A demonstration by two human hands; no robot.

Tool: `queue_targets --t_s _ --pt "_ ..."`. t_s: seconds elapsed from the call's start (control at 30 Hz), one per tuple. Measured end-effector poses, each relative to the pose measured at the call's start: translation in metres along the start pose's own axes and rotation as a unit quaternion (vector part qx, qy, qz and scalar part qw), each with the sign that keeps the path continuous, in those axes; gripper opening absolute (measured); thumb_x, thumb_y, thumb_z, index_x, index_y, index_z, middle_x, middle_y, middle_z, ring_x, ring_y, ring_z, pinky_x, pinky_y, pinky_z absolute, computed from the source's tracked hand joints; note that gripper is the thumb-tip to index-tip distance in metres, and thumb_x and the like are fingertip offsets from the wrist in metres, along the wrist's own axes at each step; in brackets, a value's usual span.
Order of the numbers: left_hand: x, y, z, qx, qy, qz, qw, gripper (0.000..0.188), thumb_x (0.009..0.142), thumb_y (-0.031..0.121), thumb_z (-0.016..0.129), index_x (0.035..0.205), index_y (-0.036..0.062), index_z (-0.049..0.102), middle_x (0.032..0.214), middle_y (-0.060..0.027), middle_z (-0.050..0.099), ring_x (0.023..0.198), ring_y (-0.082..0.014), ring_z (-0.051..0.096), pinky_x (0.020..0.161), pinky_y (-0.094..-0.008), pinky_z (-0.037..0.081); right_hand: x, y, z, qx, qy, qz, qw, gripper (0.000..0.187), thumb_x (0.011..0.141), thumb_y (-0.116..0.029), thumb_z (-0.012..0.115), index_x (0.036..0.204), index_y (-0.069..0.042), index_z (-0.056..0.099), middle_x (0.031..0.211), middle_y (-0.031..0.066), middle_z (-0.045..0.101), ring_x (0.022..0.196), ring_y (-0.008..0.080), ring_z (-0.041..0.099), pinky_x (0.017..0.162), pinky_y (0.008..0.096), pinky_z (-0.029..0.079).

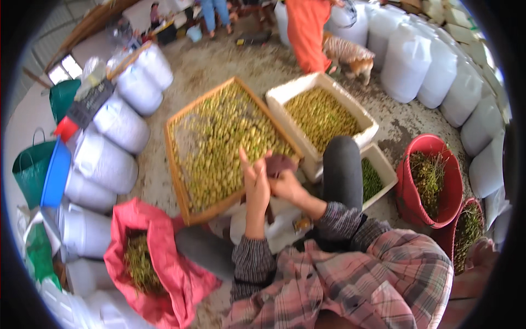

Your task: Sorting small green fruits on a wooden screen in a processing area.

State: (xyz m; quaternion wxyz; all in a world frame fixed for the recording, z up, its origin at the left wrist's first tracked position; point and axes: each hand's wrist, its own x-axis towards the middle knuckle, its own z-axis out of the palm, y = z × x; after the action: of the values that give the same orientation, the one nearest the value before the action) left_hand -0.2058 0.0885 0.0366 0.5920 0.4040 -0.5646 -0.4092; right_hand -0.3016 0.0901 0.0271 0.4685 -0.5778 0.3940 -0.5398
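My left hand is raised over the near edge of a wood-framed tray, its fingers stretched upward. Close beside it, my right hand has its fingers closed around a dark maroon, soft-looking piece; its exact kind is unclear. The maroon piece is near the left palm, and I cannot tell whether they touch. Many small yellow-green round pods or fruits lie spread across the tray. Right of the tray, a white foam box holds more of them.
A smaller white box of green pieces stands by my right knee. Red baskets of plant stems are at right, a pink sack at left. White containers line both sides. A person in orange trousers and a dog are ahead.
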Motion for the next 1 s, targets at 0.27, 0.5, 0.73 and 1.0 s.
queue_targets --t_s 0.27,0.5,0.73,1.0 --pt "-0.015 0.01 -0.045 0.527 0.01 0.127 0.84 0.07 0.09 0.028 0.06 0.15 0.0215 0.025 0.154 -0.0267 0.004 0.14 -0.0463 0.015 0.107 -0.0603 0.02 0.004 -0.041 -0.039 0.254 -0.049 0.076 0.963 0.04 0.1 -0.028 0.045 0.117 0.006 0.057 0.102 0.0159 0.067 0.082 0.0176 0.066 0.069 0.0275 0.053" --pt "-0.01 0.007 -0.03 0.499 0.085 0.11 0.855 0.092 0.082 0.025 0.067 0.153 0.018 0.009 0.155 -0.024 -0.005 0.143 -0.0445 0.001 0.11 -0.0613 0.005 -0.013 -0.017 -0.003 -0.059 -0.2 -0.038 0.977 0.044 0.097 -0.04 0.049 0.095 0.003 0.059 0.09 0.009 0.057 0.085 0.0172 0.052 0.076 0.032 0.044" --pt "-0.008 0.012 -0.022 0.344 0.013 0.137 0.929 0.089 0.08 0.018 0.062 0.153 0.021 0.01 0.155 -0.0247 -0.007 0.142 -0.0458 -0.001 0.112 -0.055 0.007 -0.009 -0.01 0.008 -0.007 -0.109 -0.089 0.99 0.041 0.098 -0.038 0.048 0.091 0.002 0.057 0.081 0.0076 0.057 0.073 0.0161 0.055 0.068 0.0315 0.045" --pt "-0.022 0.046 -0.054 0.378 -0.122 0.212 0.893 0.057 0.065 0.031 0.081 0.119 0.0217 0.067 0.157 -0.0168 0.01 0.143 -0.0438 0.007 0.108 -0.0649 0.01 0.027 -0.004 -0.054 0.476 -0.116 0.16 0.857 0.067 0.094 -0.062 0.035 0.119 -0.002 0.05 0.108 0.0147 0.061 0.099 0.0264 0.062 0.087 0.041 0.052"
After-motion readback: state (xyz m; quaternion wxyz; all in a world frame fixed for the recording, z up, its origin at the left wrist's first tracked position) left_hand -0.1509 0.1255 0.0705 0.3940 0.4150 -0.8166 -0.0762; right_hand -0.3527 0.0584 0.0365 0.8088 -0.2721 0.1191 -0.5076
